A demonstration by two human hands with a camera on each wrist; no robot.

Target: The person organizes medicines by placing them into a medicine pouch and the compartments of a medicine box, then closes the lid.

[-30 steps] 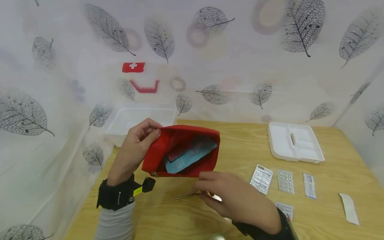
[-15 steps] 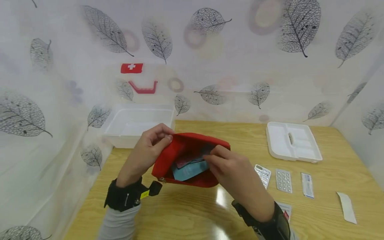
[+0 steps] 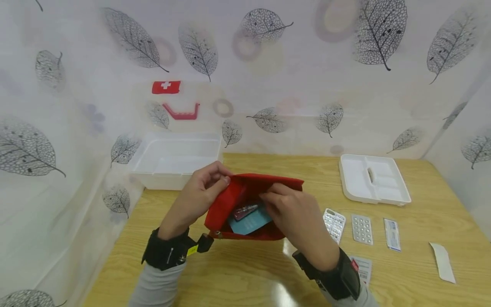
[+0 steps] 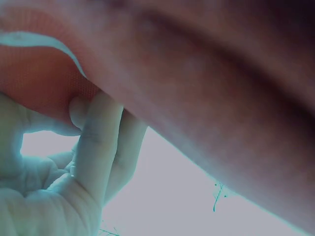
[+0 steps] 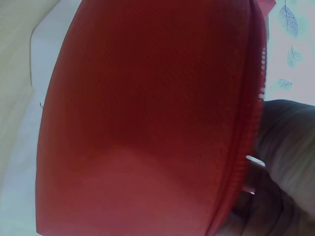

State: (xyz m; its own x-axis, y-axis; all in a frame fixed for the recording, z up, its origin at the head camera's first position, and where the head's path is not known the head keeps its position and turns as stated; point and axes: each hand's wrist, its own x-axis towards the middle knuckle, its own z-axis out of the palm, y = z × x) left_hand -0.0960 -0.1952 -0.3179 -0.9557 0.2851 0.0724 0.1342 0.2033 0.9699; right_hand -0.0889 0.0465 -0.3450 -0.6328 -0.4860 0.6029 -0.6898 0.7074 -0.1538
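In the head view my left hand [image 3: 206, 187] pinches the left rim of an open red zippered pouch [image 3: 220, 209], between thumb and fingers. The left wrist view shows those fingers [image 4: 96, 147] against the red fabric, up close. My right hand [image 3: 297, 215] reaches over the pouch's right side, its fingertips down inside the opening. What they touch or hold is hidden. Inside the pouch lie a light-blue packet [image 3: 251, 221] and a small dark-red item [image 3: 244, 211]. From the right wrist, the pouch's outer side [image 5: 142, 118] hides most of the right hand's work.
A white bin [image 3: 172, 170] stands back left, a white divided tray [image 3: 374, 179] back right. On the right of the wooden table lie blister packs [image 3: 362, 229], a narrow packet [image 3: 392, 234], a labelled packet [image 3: 362, 268] and a pale strip [image 3: 443, 262].
My right hand, earlier below the pouch with a thin metallic object, has moved up and into its opening. The pouch and left hand have shifted slightly right and down.
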